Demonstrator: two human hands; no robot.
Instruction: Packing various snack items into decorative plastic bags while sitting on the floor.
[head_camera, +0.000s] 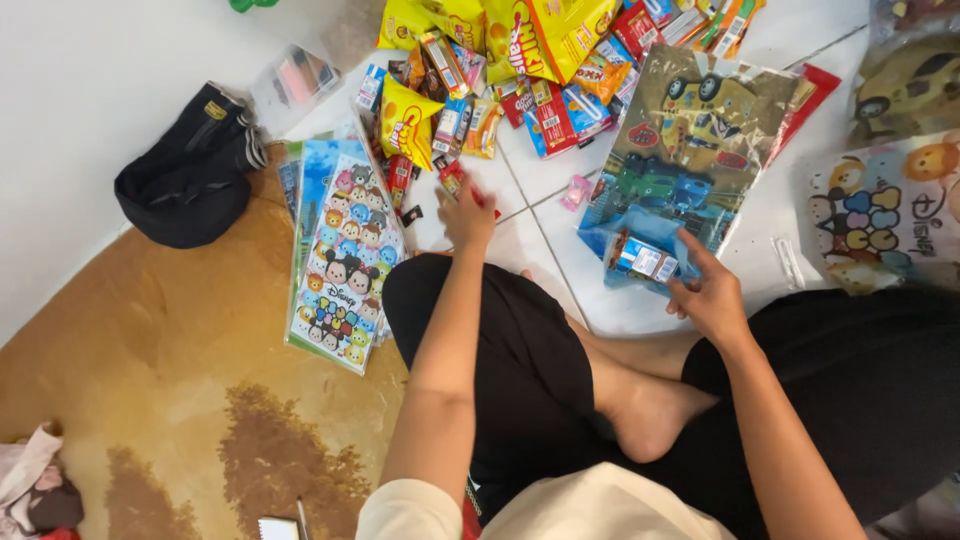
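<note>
The person sits cross-legged on the floor, 2 hands at work. The left hand (466, 218) reaches forward and is closed around a small red snack packet (452, 178) at the near edge of the snack pile (520, 75); the fingers are curled and the packet shows above them. The right hand (706, 292) pinches the open lower end of a clear printed bag (685, 150), which lies flat on the tile just in front of the right knee. Thumb and fingers are partly closed on the film. A small boxed item (642, 260) sits inside the mouth of the bag, just beside the fingertips.

Risks, as judged:
1. The bag is thin film held at 1 corner only; a pull could let the boxed item slide back out.
2. The left arm crosses close over the stack of cartoon bags (345, 255); a sweep could scatter the stack.
3. Loose packets lie crowded and overlapping; the wrong one may be dragged along.

Surface: white glossy tile floor (560, 200) with grey joints on the right, a brown patterned rug (180, 370) on the left. A white wall (80, 90) bounds the upper left, with a black pouch (190, 170) against it. More printed bags (890, 215) lie at far right
</note>
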